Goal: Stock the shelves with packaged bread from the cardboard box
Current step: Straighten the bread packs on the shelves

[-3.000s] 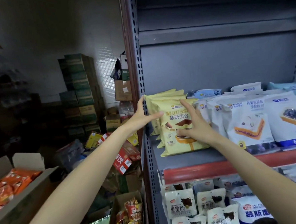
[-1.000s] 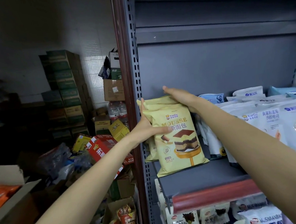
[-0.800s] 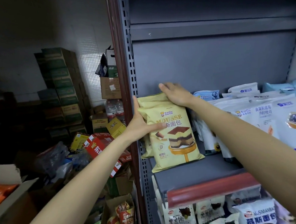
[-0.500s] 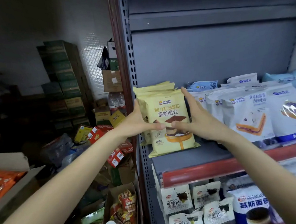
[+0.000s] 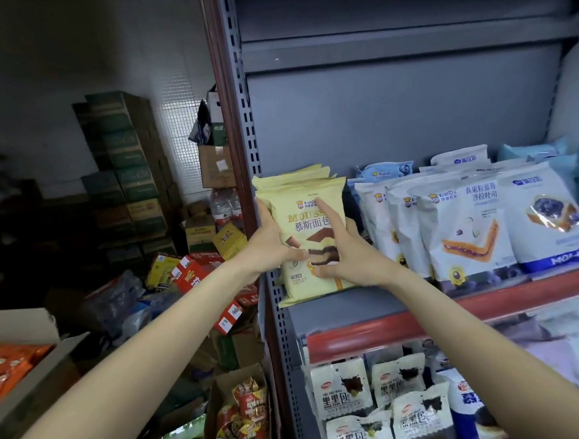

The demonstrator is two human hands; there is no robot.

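A row of yellow mousse bread packs [image 5: 305, 202] stands upright at the left end of the grey shelf [image 5: 342, 306]. My left hand [image 5: 271, 246] grips the left edge of the front pack, thumb across its face. My right hand [image 5: 347, 254] presses flat on the same pack's front and right side, fingers spread. An open cardboard box [image 5: 28, 378] with orange packs sits at the lower left.
White and blue bread bags [image 5: 463, 227] fill the shelf to the right. The shelf below holds small white bread packs [image 5: 341, 387]. The red upright post [image 5: 227, 127] borders the shelf. Stacked cartons [image 5: 123, 165] and loose snack boxes [image 5: 196, 274] crowd the floor at left.
My right hand came down from the top of the yellow stack to the front pack's face. Both hands now hold the front pack upright against the row.
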